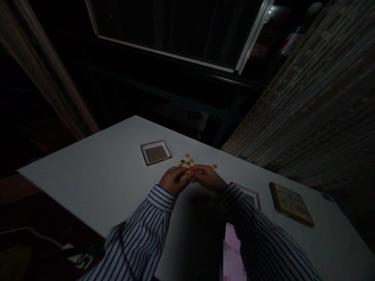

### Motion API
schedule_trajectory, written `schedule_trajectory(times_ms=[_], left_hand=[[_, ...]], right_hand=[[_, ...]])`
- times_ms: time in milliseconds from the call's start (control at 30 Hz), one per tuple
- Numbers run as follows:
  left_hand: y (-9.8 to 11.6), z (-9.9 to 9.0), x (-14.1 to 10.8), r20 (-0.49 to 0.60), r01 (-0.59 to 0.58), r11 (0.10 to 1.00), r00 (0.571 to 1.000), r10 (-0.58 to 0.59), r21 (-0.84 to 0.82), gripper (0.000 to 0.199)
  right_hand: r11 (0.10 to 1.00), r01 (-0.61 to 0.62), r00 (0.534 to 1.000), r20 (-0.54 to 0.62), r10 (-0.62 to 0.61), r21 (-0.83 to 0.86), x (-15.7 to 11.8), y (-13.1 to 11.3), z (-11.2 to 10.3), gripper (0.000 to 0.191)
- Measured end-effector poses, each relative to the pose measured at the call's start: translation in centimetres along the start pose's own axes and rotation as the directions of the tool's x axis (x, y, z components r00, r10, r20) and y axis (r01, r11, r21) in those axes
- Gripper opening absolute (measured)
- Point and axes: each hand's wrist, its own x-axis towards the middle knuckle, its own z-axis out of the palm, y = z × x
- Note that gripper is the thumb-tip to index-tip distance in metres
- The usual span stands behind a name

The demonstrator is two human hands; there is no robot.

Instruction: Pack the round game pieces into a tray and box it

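Note:
Several small round cream pieces with red or dark marks lie in a loose cluster near the middle of the white table; one marked piece (183, 161) is just beyond my hands. My left hand (173, 180) curves round the cluster's left side, with thumb and fingers bent towards a red-marked piece (188, 173). From the right, my right hand (207, 176) reaches the same piece, its fingertips pressed together at it. The fingertips of both hands nearly meet there. Another red-marked piece (215, 166) lies apart, right of the cluster.
An open shallow box (143, 152) sits left beyond my hands on the white table (117, 175). A second shallow tray (257, 199) is partly under my right sleeve. Farther right lies a flat decorated box (293, 203). A pinkish lit object (233, 249) shows near the bottom edge.

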Motion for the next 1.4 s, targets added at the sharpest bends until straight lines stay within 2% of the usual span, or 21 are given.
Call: schedule_trajectory(times_ms=[267, 433, 567, 700, 867, 1033, 1133, 1400], left_hand=[[-0.3, 0.1, 0.0, 0.025, -0.004, 0.994, 1.0, 0.001, 0.105, 0.025], [-0.4, 0.0, 0.0, 0.027, 0.014, 0.982, 0.999, -0.019, 0.187, 0.025], [-0.1, -0.1, 0.0, 0.035, 0.008, 0.974, 0.999, -0.017, 0.227, 0.023], [0.0, 0.0, -0.1, 0.039, 0.001, 0.955, 0.999, -0.013, 0.295, 0.025], [-0.2, 0.6, -0.2, 0.058, -0.015, 0.923, 0.998, -0.008, 0.385, 0.022], [-0.4, 1.3, -0.2, 0.037, -0.016, 0.903, 0.999, 0.0, 0.429, 0.019], [-0.5, 1.6, -0.3, 0.019, -0.004, 0.896, 1.0, -0.005, 0.445, 0.019], [-0.4, 2.0, -0.2, 0.027, 0.029, 0.876, 0.998, -0.048, 0.482, 0.018]], right_hand=[[0.999, 0.003, 1.0, -0.013, -0.004, -0.052, 0.2, 0.7, -0.1, 0.027], [0.994, -0.032, 0.997, -0.076, 0.024, -0.1, -0.2, 0.3, -0.6, 0.022], [0.98, -0.073, 0.991, -0.126, 0.051, -0.185, -0.7, 0.0, -1.1, 0.021], [0.939, -0.056, 0.992, -0.122, 0.015, -0.34, -1.2, 0.1, -1.6, 0.024], [0.815, 0.007, 0.995, -0.079, -0.065, -0.58, -1.5, 0.4, -2.0, 0.023], [0.593, 0.076, 0.993, 0.01, -0.114, -0.802, -1.6, 0.0, -2.2, 0.021], [0.487, 0.106, 0.991, 0.049, -0.128, -0.867, -1.6, 0.2, -2.1, 0.021], [0.299, 0.131, 0.99, 0.111, -0.083, -0.945, -1.2, 1.0, -1.9, 0.027]])
